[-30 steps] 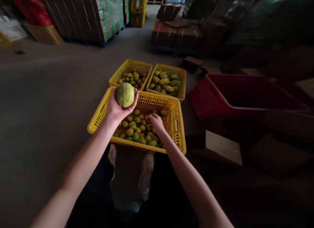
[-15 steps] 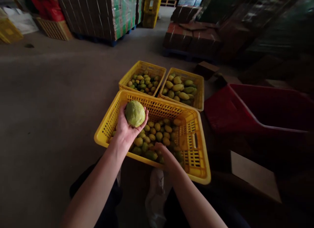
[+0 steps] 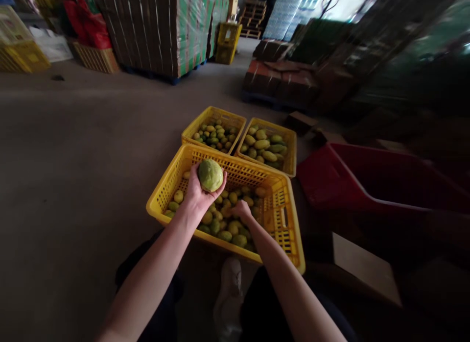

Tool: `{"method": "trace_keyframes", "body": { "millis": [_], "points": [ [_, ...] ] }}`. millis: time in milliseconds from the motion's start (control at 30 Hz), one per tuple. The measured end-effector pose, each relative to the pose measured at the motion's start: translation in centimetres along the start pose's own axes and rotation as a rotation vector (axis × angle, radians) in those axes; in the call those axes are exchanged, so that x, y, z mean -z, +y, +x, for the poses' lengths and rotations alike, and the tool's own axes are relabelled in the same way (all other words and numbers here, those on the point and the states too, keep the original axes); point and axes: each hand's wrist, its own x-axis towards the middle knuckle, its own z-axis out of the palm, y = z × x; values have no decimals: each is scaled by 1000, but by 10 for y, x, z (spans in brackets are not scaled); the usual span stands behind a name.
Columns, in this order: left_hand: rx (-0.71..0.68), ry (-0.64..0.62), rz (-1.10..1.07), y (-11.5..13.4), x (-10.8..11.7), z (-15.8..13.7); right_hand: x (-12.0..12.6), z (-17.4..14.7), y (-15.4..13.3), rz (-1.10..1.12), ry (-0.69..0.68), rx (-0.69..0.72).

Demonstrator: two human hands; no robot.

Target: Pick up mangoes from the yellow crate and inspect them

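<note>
My left hand (image 3: 198, 192) is closed around a large, round, pale green fruit (image 3: 210, 175), holding it palm up above the near yellow crate (image 3: 271, 178). Inside that crate lies a layer of smaller green and yellow mango-like fruits (image 3: 239, 240). My right hand (image 3: 242, 209) is down among these fruits, near the middle of the crate and touching them. Its fingertips are dim and partly hidden, so whether they grip a fruit cannot be made out.
Two more yellow crates of fruit, one at the back left (image 3: 191, 131) and one at the back right (image 3: 292, 153), adjoin the near crate. A red bin (image 3: 319, 180) and a cardboard box flap (image 3: 362, 266) are at right. Wrapped pallet stacks (image 3: 147, 33) stand behind.
The view has tilted up slightly. My right hand has shifted farther into the crate, toward its middle. My left hand keeps hold of the round green fruit.
</note>
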Motion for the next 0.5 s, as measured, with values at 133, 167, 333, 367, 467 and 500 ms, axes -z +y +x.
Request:
{"method": "trace_keyframes", "body": {
  "millis": [133, 167, 333, 367, 467, 500],
  "points": [
    [16, -36, 21, -10, -1, -5, 71, -23, -22, 304, 177, 141],
    [16, -46, 24, -12, -2, -7, 91, -34, -26, 381, 215, 184],
    [0, -161, 7, -20, -5, -13, 179, -101, -39, 1180, 394, 538],
    [2, -178, 12, -22, -5, -14, 189, -114, -41, 1335, 414, 590],
    [10, -206, 28, -28, -5, -13, 196, -144, -49, 1650, 350, 596],
    [6, -215, 26, -31, -4, -11, 191, -150, -52, 1727, 291, 565]
  ]
}}
